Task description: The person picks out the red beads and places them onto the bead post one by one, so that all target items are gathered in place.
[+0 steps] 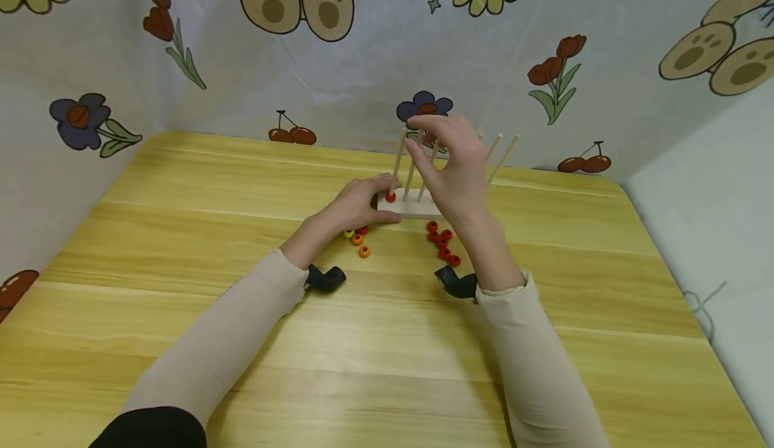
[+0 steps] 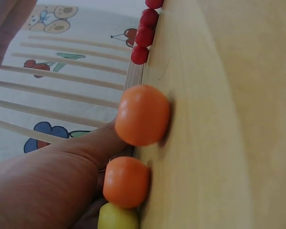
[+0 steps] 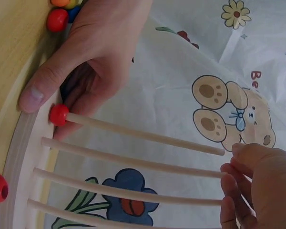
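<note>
A pale wooden base (image 1: 411, 209) carries a row of several upright thin pegs (image 3: 148, 138). My left hand (image 1: 355, 203) grips the base's left end, thumb along the front side and fingers behind. One red bead (image 3: 59, 114) sits at the foot of the leftmost peg, against the base. By the peg tops is my right hand (image 1: 457, 169), thumb and fingers apart and loosely bent; nothing shows between them. In the right wrist view its thumb is close to the leftmost peg's tip, and its other fingers are beside the neighbouring tips.
Several loose red beads (image 1: 443, 243) lie in front of the base. Orange beads (image 2: 143, 114) and a yellow bead (image 2: 118, 217) lie beside my left hand, with another red bead (image 3: 57, 20) and a blue one partly hidden. A patterned cloth (image 1: 363, 78) hangs behind the table (image 1: 387, 354).
</note>
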`<state>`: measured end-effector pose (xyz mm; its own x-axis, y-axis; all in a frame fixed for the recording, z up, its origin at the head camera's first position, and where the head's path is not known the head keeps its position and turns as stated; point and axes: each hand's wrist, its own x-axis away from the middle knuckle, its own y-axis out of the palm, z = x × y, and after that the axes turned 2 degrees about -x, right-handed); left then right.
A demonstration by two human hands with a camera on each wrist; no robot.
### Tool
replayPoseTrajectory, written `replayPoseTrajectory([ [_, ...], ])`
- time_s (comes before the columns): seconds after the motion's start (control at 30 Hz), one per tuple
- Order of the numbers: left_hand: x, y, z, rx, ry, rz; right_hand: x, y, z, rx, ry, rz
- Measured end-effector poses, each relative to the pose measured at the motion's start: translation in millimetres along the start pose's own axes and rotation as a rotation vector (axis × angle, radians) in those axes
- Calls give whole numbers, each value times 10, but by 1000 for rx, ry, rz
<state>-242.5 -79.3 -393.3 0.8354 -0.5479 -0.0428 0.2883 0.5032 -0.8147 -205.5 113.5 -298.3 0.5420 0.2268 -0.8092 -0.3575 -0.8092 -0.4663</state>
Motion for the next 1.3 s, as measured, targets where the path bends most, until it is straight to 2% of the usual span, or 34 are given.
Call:
replayPoseTrajectory([
  [0.13,0,-3,-1,15,10,2,68,-95,22,-43,-8,24],
  [0.27,-9,-16,2,30,-4,-6,181,-199,72,-63,18,21],
  [0.47,-17,-36,-4,27,-58,-19,400,-348,213,-81,143,-11],
  [0.67,-16,-19,-13,17,-62,-26,641,-489,354,-94,267,-72],
  [0.9,-21,-5,-17,24,-51,-26,870,-623,502,-66,423,-273],
  [1.07,-18,-3,-9,19,-53,-30,960,-657,585,-113,546,-446],
  [1.2,-8,-9,6,17,-64,-34,1000,-644,641,-151,589,-562],
  [1.3,-5,-12,13,20,-66,-34,1027,-638,664,-152,602,-595],
])
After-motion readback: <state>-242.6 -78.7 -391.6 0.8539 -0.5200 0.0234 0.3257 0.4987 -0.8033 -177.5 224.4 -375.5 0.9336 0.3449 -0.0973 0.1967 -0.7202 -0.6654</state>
